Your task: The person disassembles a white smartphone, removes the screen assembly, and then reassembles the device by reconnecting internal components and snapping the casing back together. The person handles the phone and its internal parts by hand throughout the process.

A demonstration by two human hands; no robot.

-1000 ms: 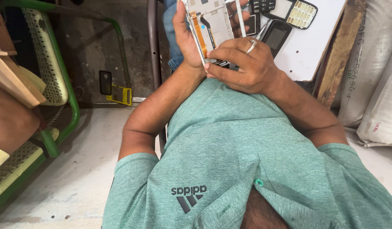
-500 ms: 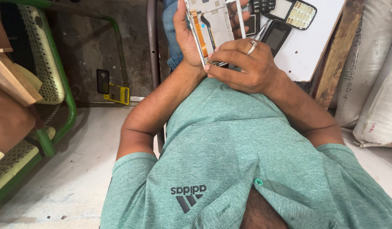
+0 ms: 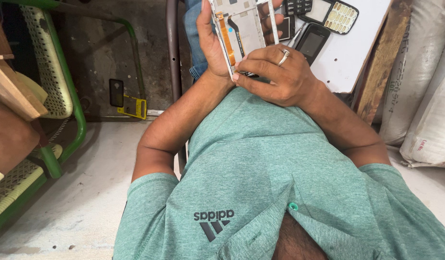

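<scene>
Two hands — left hand, right hand — grip phone frame.

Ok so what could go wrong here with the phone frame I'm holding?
The left hand holds the phone frame in mid-air over the lap, so a slip could drop it to the floor. The right hand presses at its lower edge beside the orange flex cable, which could tear. Loose phones near the white board's edge might get knocked off.
</scene>
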